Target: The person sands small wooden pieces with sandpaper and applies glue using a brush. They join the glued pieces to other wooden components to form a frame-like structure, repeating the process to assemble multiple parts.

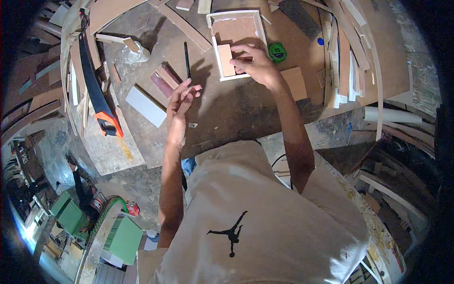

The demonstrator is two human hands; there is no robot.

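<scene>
A shallow white-edged box (259, 28) with a brown bottom sits on the worktable. A small flat tan wood block (226, 60) is at its left side. The fingers of my right hand (253, 64) reach over the near right part of the box and hold the block by its right edge. My left hand (181, 102) is raised over the table to the left, its fingers loosely bent and apart. Just beyond its fingertips is a thin black pencil-like stick (187, 59); its near end meets a fingertip, and I cannot tell whether they touch.
Left of my hands are a white rectangular panel (145, 105), a reddish-brown wood piece (163, 80), a clear jar (136, 52) and a handsaw (94, 78) with an orange handle. A green tape measure (277, 52) stands right of the box. Wood strips (345, 61) are piled farther right.
</scene>
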